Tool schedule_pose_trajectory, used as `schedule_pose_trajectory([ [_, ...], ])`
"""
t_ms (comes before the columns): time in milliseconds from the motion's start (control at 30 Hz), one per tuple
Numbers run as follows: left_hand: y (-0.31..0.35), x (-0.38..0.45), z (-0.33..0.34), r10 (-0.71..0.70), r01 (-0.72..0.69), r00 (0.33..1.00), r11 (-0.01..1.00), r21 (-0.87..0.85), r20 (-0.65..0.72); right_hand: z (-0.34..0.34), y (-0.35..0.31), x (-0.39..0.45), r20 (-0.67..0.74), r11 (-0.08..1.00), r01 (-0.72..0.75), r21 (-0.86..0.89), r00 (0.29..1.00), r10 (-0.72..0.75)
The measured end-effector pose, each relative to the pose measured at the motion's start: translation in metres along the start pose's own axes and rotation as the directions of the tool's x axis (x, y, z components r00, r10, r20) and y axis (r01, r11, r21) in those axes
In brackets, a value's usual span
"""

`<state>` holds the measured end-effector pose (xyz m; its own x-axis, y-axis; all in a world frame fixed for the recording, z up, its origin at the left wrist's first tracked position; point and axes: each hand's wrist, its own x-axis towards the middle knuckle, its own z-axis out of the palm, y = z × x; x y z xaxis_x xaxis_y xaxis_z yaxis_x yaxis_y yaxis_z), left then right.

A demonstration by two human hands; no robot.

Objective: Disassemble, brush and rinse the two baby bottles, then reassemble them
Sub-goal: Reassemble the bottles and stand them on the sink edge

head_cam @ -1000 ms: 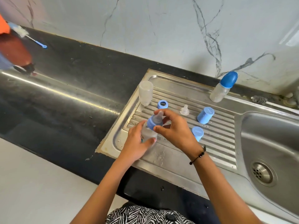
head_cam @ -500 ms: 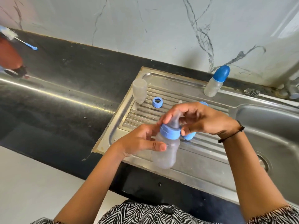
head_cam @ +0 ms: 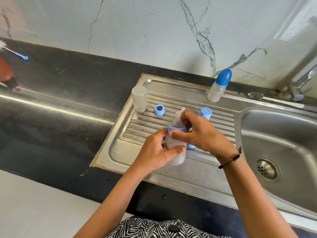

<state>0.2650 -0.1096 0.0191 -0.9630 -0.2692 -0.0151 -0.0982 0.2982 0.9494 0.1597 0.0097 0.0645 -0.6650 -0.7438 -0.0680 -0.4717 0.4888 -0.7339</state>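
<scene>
Screwing the ring onto the held bottle, above the near part of the drainboard (head_cam: 171, 177).

I have my left hand (head_cam: 154, 152) wrapped round the body of the bottle (head_cam: 176, 152), which stands nearly upright, teat leaning slightly away from me. My right hand (head_cam: 200, 134) pinches the blue ring (head_cam: 176, 130) at its neck, thumb in front, fingers curled behind. The hands meet on the bottle, so I judge the twist runs about that upright axis. Farther back on the drainboard stand an upturned bottle body (head_cam: 139, 98), a loose ring (head_cam: 159, 109) and a capped bottle (head_cam: 218, 86).
</scene>
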Motion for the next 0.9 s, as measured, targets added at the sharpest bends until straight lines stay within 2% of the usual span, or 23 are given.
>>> schedule_pose_trajectory([
  [33, 0.000, 0.000, -0.001, -0.024, 0.025, 0.999, 0.999, -0.044, 0.023, 0.000, 0.001, -0.001, 0.020, 0.998, 0.029, 0.060, 0.999, -0.030],
  [100, -0.001, -0.002, -0.007, -0.037, 0.063, 0.991, 0.977, -0.204, 0.127, -0.005, 0.005, -0.005, 0.132, 0.950, 0.065, 0.304, 0.985, -0.110],
  [167, 0.000, -0.003, -0.012, 0.028, 0.065, 0.970, 0.927, -0.369, 0.241, -0.014, 0.008, -0.009, 0.228, 0.822, 0.023, 0.569, 0.956, -0.185],
  [200, 0.001, -0.004, -0.013, 0.058, 0.067, 0.959, 0.905, -0.419, 0.278, -0.018, 0.008, -0.010, 0.253, 0.767, -0.002, 0.642, 0.944, -0.210],
  [233, 0.002, -0.004, -0.013, 0.061, 0.075, 0.956, 0.894, -0.441, 0.286, -0.020, 0.008, -0.010, 0.256, 0.750, -0.010, 0.661, 0.943, -0.213],
  [267, 0.003, -0.003, -0.010, 0.040, 0.080, 0.965, 0.896, -0.438, 0.258, -0.022, 0.007, -0.010, 0.227, 0.781, 0.005, 0.625, 0.956, -0.187],
  [367, 0.007, 0.001, 0.000, -0.073, 0.092, 0.995, 0.940, -0.328, 0.070, -0.013, -0.001, -0.005, 0.014, 0.961, 0.004, 0.278, 1.000, -0.008],
  [433, 0.010, 0.005, 0.002, -0.093, 0.090, 0.996, 0.971, -0.220, 0.000, -0.002, -0.008, -0.006, -0.121, 0.988, -0.038, 0.148, 0.991, 0.057],
  [467, 0.011, 0.006, 0.002, -0.092, 0.088, 0.996, 0.977, -0.195, -0.009, 0.002, -0.009, -0.009, -0.137, 0.985, -0.036, 0.171, 0.989, 0.060],
  [533, 0.012, 0.008, -0.001, -0.087, 0.083, 0.996, 0.978, -0.193, -0.013, 0.006, -0.008, -0.015, -0.091, 0.916, -0.011, 0.400, 0.994, 0.052],
  [633, 0.012, 0.007, -0.003, -0.098, 0.095, 0.995, 0.965, -0.246, 0.000, 0.002, 0.000, -0.019, 0.000, 0.608, -0.009, 0.794, 1.000, 0.016],
  [667, 0.012, 0.006, -0.003, -0.100, 0.098, 0.995, 0.957, -0.273, 0.006, 0.002, 0.003, -0.019, 0.017, 0.534, -0.017, 0.845, 1.000, 0.006],
  [700, 0.013, 0.006, -0.002, -0.103, 0.101, 0.995, 0.951, -0.291, 0.010, 0.003, 0.005, -0.018, 0.014, 0.504, -0.014, 0.864, 1.000, 0.005],
  [767, 0.015, 0.005, -0.001, -0.111, 0.107, 0.994, 0.951, -0.289, 0.002, 0.008, 0.005, -0.016, -0.050, 0.523, 0.028, 0.852, 0.998, 0.028],
  [900, 0.018, 0.005, 0.001, -0.107, 0.103, 0.994, 0.979, -0.174, -0.013, 0.014, 0.002, -0.015, -0.124, 0.646, 0.050, 0.761, 0.990, 0.070],
])
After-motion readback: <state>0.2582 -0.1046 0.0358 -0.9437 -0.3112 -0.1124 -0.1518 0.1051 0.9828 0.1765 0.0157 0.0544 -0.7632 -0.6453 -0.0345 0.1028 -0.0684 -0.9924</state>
